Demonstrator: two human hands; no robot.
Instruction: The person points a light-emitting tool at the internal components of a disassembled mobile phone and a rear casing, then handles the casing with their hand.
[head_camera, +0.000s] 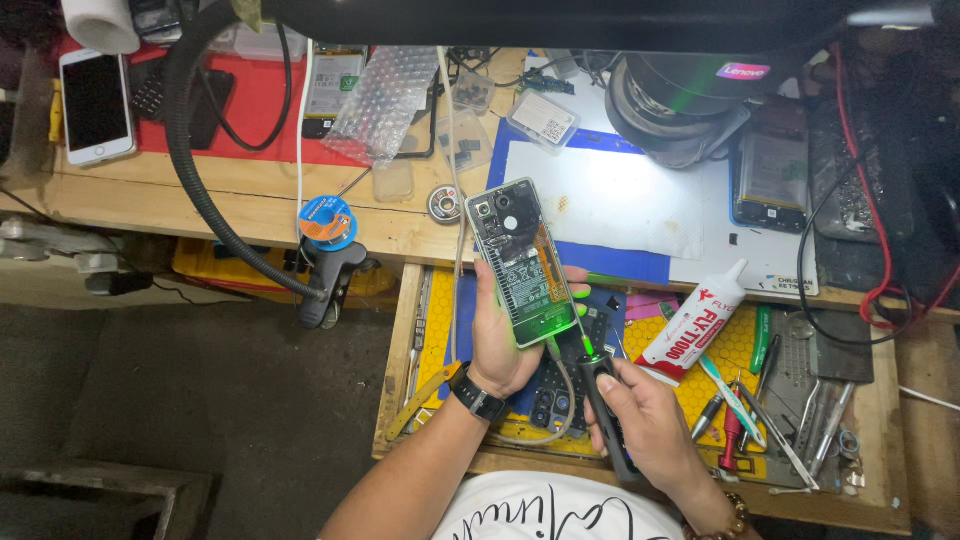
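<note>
Right hand (650, 425) grips my black electric screwdriver (605, 405), lit tip at the phone's bottom edge | left hand (500, 335) clutches the opened phone (520, 262) over the tool drawer (890, 505) | back's already off, screws apparently in progress

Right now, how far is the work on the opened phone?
Done: the phone has its back cover off, its inner parts showing. In hand: the left hand holds it upright over the open drawer, while the right hand touches a green-lit electric screwdriver to its lower edge. Left: the back is still uncovered.
</note>
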